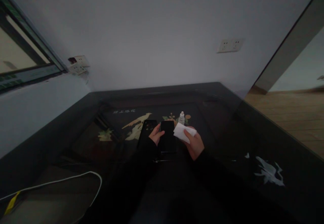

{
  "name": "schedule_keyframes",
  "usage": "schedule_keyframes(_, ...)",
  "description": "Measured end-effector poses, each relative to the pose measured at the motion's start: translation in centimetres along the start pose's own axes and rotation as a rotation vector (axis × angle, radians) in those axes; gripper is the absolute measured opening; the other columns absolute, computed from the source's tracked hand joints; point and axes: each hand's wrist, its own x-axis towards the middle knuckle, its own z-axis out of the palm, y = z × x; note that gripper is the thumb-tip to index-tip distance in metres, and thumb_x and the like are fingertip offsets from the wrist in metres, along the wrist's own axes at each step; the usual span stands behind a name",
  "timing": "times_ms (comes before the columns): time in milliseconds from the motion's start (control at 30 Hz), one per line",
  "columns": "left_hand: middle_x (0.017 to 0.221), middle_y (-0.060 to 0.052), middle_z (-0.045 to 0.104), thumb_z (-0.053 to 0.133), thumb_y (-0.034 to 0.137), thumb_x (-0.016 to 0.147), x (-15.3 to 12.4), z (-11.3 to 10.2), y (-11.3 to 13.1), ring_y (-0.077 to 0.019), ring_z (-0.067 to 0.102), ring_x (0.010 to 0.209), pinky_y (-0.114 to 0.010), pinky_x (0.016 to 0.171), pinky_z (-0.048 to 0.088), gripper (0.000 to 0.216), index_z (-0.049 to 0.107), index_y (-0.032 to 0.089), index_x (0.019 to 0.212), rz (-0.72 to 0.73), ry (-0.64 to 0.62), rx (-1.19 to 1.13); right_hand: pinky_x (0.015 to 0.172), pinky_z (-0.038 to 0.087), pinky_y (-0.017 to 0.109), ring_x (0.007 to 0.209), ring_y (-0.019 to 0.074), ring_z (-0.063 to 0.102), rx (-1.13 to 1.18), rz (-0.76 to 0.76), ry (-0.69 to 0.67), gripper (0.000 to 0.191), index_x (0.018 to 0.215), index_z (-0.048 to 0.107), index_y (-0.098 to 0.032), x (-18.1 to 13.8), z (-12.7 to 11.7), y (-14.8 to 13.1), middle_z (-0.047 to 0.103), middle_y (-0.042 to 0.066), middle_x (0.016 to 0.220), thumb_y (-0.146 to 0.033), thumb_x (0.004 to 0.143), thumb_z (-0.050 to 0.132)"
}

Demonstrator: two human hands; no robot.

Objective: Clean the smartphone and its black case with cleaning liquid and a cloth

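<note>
In the middle of the head view a dark smartphone (168,138) is gripped along its left edge by my left hand (156,135), thumb over the front. My right hand (194,143) pinches a folded white tissue (182,131) just to the right of the phone, thumb on top. Behind the tissue a small clear bottle (181,118) with a white cap stands upright on the dark table (215,116). A second dark, flat, phone-like object (146,129) lies left of the phone, partly hidden by my left hand.
Inlaid bird and flower pictures decorate the glossy tabletop. A white cable (76,175) with a yellow tag (12,202) curves across the lower left. Beyond the table rises a wall with a socket plate (230,45). Wooden floor (286,111) shows at right, a window (22,38) at left.
</note>
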Motion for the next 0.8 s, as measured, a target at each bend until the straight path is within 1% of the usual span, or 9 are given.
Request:
schedule_keyframes(100,0.120,-0.008,0.056,0.067,0.024,0.063,0.5,-0.6,-0.1,-0.0251,0.044,0.120,-0.038,0.091,0.038,0.052,0.054,0.024,0.113,-0.133,0.037,-0.096,0.062,0.051,0.025,0.070,0.0140,0.062,0.001,-0.002,-0.022,0.032,0.080,0.052,-0.020,1.0,1.1,1.1,0.064,-0.004,0.071,-0.023,0.056,0.074)
schedule_keyframes(200,0.113,-0.010,0.060,0.069,0.026,0.059,0.7,-0.9,-0.4,-0.0256,0.046,0.118,-0.036,0.083,0.042,0.052,0.055,0.022,0.109,-0.185,0.104,-0.169,0.067,0.051,0.026,0.073,0.0144,0.062,-0.005,0.031,-0.037,0.029,0.078,0.052,-0.020,1.4,1.1,1.2,0.065,-0.003,0.072,-0.021,0.056,0.072)
schedule_keyframes(333,0.102,-0.011,0.065,0.072,0.027,0.056,0.2,0.2,-1.4,-0.0267,0.054,0.106,-0.034,0.080,0.046,0.057,0.057,0.015,0.109,-0.140,0.056,-0.267,0.061,0.052,0.031,0.070,0.0180,0.064,-0.040,0.119,-0.061,0.028,0.078,0.053,-0.020,1.2,0.4,0.4,0.066,-0.001,0.072,-0.022,0.057,0.072)
schedule_keyframes(400,0.102,-0.009,0.064,0.072,0.026,0.054,-0.3,1.0,-1.7,-0.0243,0.056,0.104,-0.031,0.084,0.045,0.070,0.050,0.012,0.119,-0.093,0.007,-0.318,0.059,0.053,0.033,0.070,0.0193,0.064,-0.055,0.152,-0.076,0.030,0.079,0.054,-0.020,0.7,0.5,0.0,0.066,0.000,0.073,-0.024,0.057,0.073)
schedule_keyframes(467,0.108,-0.009,0.062,0.072,0.025,0.054,-0.9,1.4,-1.7,-0.0247,0.056,0.102,-0.034,0.086,0.045,0.086,0.036,0.013,0.131,-0.065,-0.023,-0.349,0.060,0.053,0.034,0.072,0.0195,0.064,-0.063,0.158,-0.091,0.031,0.081,0.054,-0.020,0.1,0.7,-0.1,0.066,0.001,0.076,-0.025,0.057,0.074)
schedule_keyframes(567,0.117,-0.010,0.057,0.071,0.032,0.057,-2.3,0.7,-1.1,-0.0303,0.061,0.089,-0.053,0.076,0.046,0.096,0.019,0.027,0.138,-0.102,-0.155,-0.394,0.064,0.053,0.034,0.077,0.0190,0.063,-0.062,0.136,-0.110,0.034,0.083,0.053,-0.021,-1.0,1.0,-0.1,0.066,0.001,0.081,-0.030,0.058,0.074)
schedule_keyframes(600,0.122,-0.008,0.053,0.071,0.032,0.059,-2.8,0.3,-0.9,-0.0302,0.061,0.089,-0.057,0.075,0.045,0.098,0.012,0.036,0.137,-0.150,-0.279,-0.443,0.065,0.053,0.035,0.079,0.0191,0.063,-0.061,0.126,-0.120,0.035,0.084,0.052,-0.021,-1.3,0.8,-0.1,0.065,0.001,0.084,-0.032,0.059,0.074)
schedule_keyframes(700,0.119,-0.007,0.055,0.067,0.036,0.065,-4.2,-1.0,-0.3,-0.0285,0.059,0.095,-0.057,0.078,0.043,0.096,0.002,0.044,0.136,-0.235,-0.462,-0.599,0.068,0.053,0.036,0.079,0.0195,0.063,-0.243,-0.027,-0.140,0.033,0.086,0.052,-0.021,-1.5,-0.4,-0.7,0.065,0.000,0.084,-0.040,0.065,0.069)
schedule_keyframes(800,0.117,-0.008,0.055,0.062,0.038,0.069,-4.8,-1.4,-0.2,-0.0301,0.056,0.103,-0.055,0.082,0.041,0.091,0.000,0.043,0.136,-0.230,-0.532,-0.661,0.076,0.050,0.035,0.080,0.0200,0.062,-0.505,-0.226,-0.113,0.027,0.085,0.058,-0.021,-0.7,-1.9,-2.3,0.064,-0.001,0.075,-0.039,0.067,0.067)
